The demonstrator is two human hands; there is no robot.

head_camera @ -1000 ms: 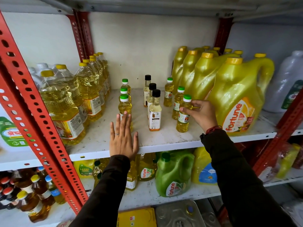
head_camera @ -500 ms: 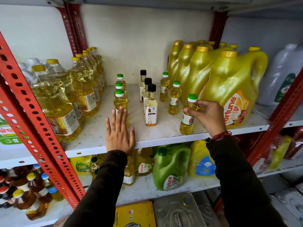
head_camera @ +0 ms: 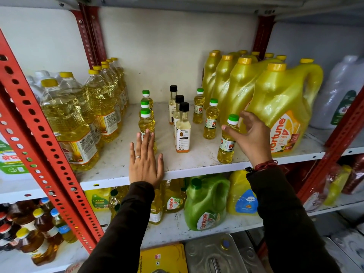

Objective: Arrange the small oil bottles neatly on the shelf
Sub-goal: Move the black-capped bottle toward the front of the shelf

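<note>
Since half a second ago little has shifted: the left hand [head_camera: 144, 164] still lies flat at the shelf's front edge, fingers spread and straight, clamped on nothing, its fingertips just touching the nearest bottle of the green-capped row [head_camera: 146, 123]. That row of three runs away toward twelve o'clock, as before. The right hand [head_camera: 251, 137] has loosened; earlier it wrapped the front green-capped bottle [head_camera: 228, 140], now thumb and fingers stand half apart around the bottle's shoulder, the thumb still against it, the bottle upright near the shelf's front lip at about four o'clock from the middle group.

From the left: a red perforated upright [head_camera: 37, 134] slants across the view, then big clear bottles of pale oil with yellow caps [head_camera: 69, 123] standing in files. The white shelf [head_camera: 197, 164] is scuffed and a little grimy in its bare middle. On it, right of the green-capped row, stand three black-capped bottles [head_camera: 182, 127] in a line, then two more small green-capped bottles [head_camera: 210, 119] behind the one at the right hand. At three o'clock, yellow Fortune jugs [head_camera: 279, 107] crowd together, the right hand just beside the front one. Further right is a whitish jug [head_camera: 342, 95].

Below, a lower shelf carries a green Fortune jug [head_camera: 205, 205], more yellow bottles, and dark oils at seven o'clock. A plain pale wall backs it all.
</note>
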